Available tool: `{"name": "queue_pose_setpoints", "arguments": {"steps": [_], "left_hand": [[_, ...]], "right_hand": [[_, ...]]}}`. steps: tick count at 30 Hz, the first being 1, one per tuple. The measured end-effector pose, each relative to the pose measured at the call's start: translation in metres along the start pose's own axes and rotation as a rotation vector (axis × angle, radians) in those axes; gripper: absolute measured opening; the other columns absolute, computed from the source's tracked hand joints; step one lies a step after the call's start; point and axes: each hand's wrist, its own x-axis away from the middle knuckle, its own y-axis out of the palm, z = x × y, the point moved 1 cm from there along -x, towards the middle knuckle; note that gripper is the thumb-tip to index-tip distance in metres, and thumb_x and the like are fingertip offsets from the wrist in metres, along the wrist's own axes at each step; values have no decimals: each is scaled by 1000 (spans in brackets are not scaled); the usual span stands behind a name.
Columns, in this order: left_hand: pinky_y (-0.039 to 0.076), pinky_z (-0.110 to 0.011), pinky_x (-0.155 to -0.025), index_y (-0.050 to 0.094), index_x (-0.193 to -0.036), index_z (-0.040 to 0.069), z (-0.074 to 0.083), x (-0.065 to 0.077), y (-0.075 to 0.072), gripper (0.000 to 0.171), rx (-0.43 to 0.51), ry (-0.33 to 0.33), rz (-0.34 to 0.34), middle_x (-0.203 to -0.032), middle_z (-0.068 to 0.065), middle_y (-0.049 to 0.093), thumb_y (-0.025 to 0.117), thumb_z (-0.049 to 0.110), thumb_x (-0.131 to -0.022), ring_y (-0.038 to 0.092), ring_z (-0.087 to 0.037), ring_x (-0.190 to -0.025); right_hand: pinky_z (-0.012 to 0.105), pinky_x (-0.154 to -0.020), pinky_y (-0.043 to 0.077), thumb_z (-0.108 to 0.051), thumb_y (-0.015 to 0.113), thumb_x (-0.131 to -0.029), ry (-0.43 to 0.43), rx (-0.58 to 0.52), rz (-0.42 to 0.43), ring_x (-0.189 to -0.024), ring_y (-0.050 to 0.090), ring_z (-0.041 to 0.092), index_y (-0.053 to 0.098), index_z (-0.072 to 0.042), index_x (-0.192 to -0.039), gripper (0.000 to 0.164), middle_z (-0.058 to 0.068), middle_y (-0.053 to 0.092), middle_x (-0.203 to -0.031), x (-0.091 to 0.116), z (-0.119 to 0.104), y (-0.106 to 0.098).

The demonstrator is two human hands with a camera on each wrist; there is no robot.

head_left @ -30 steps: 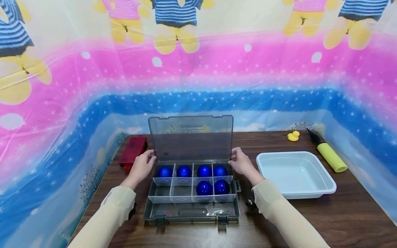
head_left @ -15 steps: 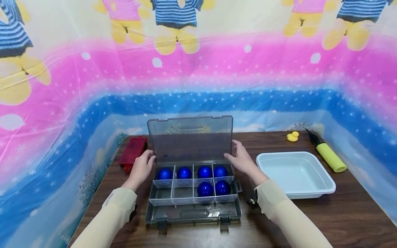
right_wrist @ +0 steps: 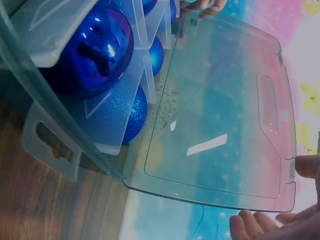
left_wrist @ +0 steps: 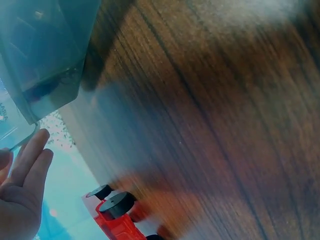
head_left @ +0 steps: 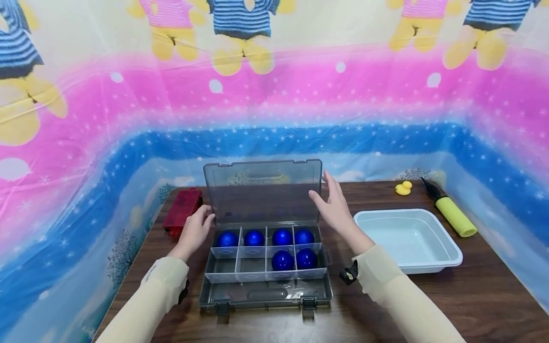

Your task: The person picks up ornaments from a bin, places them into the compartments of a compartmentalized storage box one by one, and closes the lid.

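Note:
A grey see-through compartment box (head_left: 233, 291) stands on the table, its hinged lid (head_left: 263, 193) raised upright at the back. Blue balls (head_left: 283, 260) fill the back row of cells and two front cells on the right; two front cells on the left hold none. My left hand (head_left: 195, 233) pinches the lid's lower left edge between thumb and fingers. Beside the lid's right edge, my right hand (head_left: 336, 212) has its thumb and fingers spread. In the right wrist view, that hand's thumb (right_wrist: 307, 166) is near the lid's top corner, its fingers past the side edge.
A red toy vehicle (left_wrist: 120, 227) with black wheels lies left of the box. To the right are a pale blue basin (head_left: 407, 264), a yellow rubber duck (head_left: 403, 188) and a yellow-green hand pump (head_left: 456, 216) with a black nozzle. A patterned cloth hangs behind the table.
My right hand has let go of the lid's lower right edge, moved up along that side and spread its fingers. The left hand stays at the lid's left edge; the lid remains upright.

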Motion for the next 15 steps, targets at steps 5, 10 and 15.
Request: {"name": "queue_pose_setpoints", "arguments": {"steps": [5,10,15], "left_hand": [[48,-50,-89,50,-131,3,0,2,-4,32,26,-43,-45,-118,-21,60,51,17,-102,62,-33,-101],[42,-54,-95,38,-144,3,11,8,-16,49,15,-20,-59,-130,-24,54,51,24,-102,53,-39,-117],[41,-53,-97,28,-153,12,31,24,-37,59,44,97,93,-142,-21,45,54,23,-101,47,-36,-126]], "right_hand": [[53,-100,36,-38,57,-97,-57,-18,25,-132,37,27,21,-18,-154,70,10,33,-149,9,2,0],[56,-102,32,-39,55,-98,-97,-30,35,-132,37,27,21,-18,-154,69,10,34,-149,22,0,-4],[52,-103,34,-45,48,-100,-99,-50,1,-134,35,24,20,-26,-154,64,6,34,-150,36,-6,-10]]}}
